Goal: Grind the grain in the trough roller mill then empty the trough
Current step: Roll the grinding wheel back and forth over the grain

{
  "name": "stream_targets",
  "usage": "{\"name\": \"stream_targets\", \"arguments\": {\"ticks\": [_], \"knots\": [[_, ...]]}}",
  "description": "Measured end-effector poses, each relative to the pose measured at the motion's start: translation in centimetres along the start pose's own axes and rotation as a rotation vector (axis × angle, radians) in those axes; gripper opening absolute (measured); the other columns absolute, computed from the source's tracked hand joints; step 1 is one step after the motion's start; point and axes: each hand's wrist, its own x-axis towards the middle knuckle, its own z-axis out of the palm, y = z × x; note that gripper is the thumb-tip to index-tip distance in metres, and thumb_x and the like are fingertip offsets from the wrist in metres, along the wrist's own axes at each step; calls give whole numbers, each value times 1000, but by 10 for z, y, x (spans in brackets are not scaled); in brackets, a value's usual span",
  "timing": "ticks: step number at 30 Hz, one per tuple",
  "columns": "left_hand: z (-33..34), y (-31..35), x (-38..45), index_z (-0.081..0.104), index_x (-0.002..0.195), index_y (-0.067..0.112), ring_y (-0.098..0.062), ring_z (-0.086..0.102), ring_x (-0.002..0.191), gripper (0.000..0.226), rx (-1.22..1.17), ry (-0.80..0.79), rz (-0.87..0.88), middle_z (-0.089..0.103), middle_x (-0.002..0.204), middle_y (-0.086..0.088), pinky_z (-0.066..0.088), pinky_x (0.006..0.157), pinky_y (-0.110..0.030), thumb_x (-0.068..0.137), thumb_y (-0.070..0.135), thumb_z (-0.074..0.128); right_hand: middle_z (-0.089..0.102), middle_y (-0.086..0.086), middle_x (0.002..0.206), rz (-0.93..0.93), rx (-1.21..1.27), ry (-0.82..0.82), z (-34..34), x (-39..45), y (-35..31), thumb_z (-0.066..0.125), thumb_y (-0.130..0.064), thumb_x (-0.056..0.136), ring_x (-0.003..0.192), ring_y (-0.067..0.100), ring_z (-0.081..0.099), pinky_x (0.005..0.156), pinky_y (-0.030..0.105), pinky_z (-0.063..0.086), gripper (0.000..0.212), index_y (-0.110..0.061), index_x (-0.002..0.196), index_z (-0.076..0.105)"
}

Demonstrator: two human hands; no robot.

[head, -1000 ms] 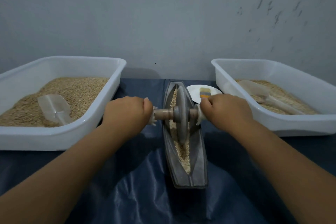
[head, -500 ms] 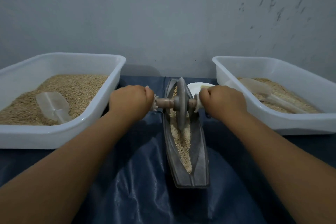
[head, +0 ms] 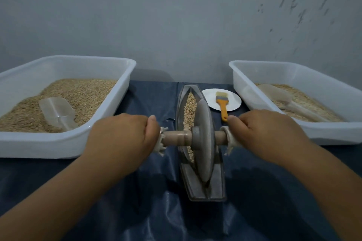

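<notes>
Between both hands' grip (head: pixel 125 135) (head: pixel 268 133), the roller wheel (head: pixel 203 143) stands.

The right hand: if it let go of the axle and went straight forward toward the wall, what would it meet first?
Probably the orange brush, whose handle end lies just beyond the right hand, then the white plate under it. Depth is unclear.

Trough (head: pixel 202 191) between two tubs (head: pixel 64 146) (head: pixel 333 133) — plate (head: pixel 210 98) behind

Dim, bluish light; soft shadows under forearms (wide-angle bowing at edges).
</notes>
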Motion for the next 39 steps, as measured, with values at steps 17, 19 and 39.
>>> {"name": "stream_targets", "arguments": {"ticks": [17,19,39], "knots": [[41,-6,64,30,133,7,-27,59,86,55,514,-367,221,57,106,-8,48,63,-36,88,23,57,52,-1,60,105,57,60,49,61,10,27,-40,96,56,15,46,49,28,27,49,-22,60,54],[26,-4,41,26,128,7,-26,56,79,51,480,-354,258,55,100,-6,44,58,-34,89,26,53,51,1,57,70,73,-15,35,39,9,29,-42,97,55,19,49,49,29,29,50,-22,55,47],[63,-14,73,33,133,7,-27,60,86,55,524,-308,152,59,107,-8,46,61,-36,87,23,59,48,-2,57,96,16,197,53,83,6,26,-40,95,54,13,42,49,27,23,49,-20,58,52]]}}
